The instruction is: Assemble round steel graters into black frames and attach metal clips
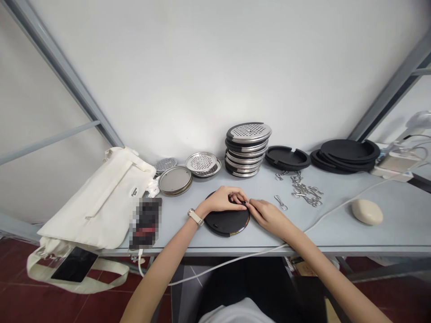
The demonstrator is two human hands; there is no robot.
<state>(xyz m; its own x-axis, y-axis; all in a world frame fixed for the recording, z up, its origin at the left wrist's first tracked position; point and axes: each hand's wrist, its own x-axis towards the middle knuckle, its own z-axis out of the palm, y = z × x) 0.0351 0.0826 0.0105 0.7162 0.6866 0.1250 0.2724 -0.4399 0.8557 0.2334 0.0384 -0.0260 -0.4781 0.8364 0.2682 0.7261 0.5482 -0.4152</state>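
Observation:
A round black disc (226, 223) lies on the table in front of me, with a thin coloured, shiny stretch along its lower right edge. Across its top reaches my left hand (225, 200), fingers curled and thumb pressed near the right rim. My right hand (267, 216) is closed, its fingertips pinched together at that same rim, touching the left fingertips. Whatever small part sits between the right fingertips is hidden. Close by on the right is a single metal snap hook (280, 202), with a loose pile of hooks (306, 193) beyond it.
Behind the disc stands a tall stack of perforated metal discs with black rims (249, 152). Metal plates (175, 180) and black trays (350, 151) flank it. A white cable (333, 208) crosses rightward near a beige mouse-like object (367, 212). A white bag (97, 202) lies left.

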